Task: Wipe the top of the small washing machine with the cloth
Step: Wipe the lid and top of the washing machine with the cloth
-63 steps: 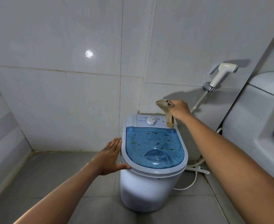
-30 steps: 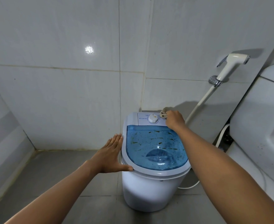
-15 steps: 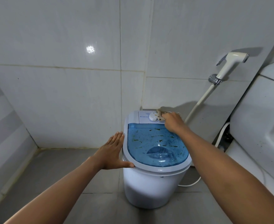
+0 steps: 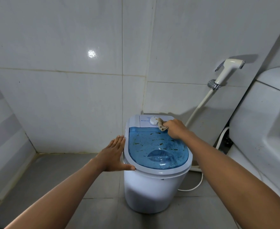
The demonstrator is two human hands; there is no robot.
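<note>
A small white washing machine stands on the grey floor against the tiled wall. Its clear blue lid is speckled with dark and yellowish bits. Behind the lid lies a white control panel with a round dial. My right hand grips a bunched beige cloth and presses it on the panel's right part, next to the dial, at the lid's back edge. My left hand rests flat against the machine's left rim, fingers straight and thumb under the front edge.
A white bidet sprayer hangs on the wall at the right, its hose running down behind the machine. A white toilet tank fills the right side. A white cord lies on the floor.
My right hand brought the cloth down from the air onto the control panel, then slid it left toward the dial and the lid's back edge. The left hand stayed on the rim.
</note>
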